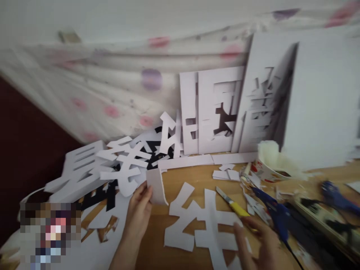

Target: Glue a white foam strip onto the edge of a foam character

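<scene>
The left hand pinches a small curved white foam strip upright between its fingers; the right hand presses its fingers together around a yellow utility knife over the large white cut-out character lying flat on the wooden surface.

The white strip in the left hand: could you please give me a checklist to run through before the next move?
1. Left hand grips white strip: ok.
2. Right hand on yellow utility knife: ok, at the handle end.
3. Knife blade out: cannot tell, blurred.
4. Cut-out character flat on wooden table: ok.
5. Blue glue gun clear of the hands: not ok, beside right hand.
</scene>
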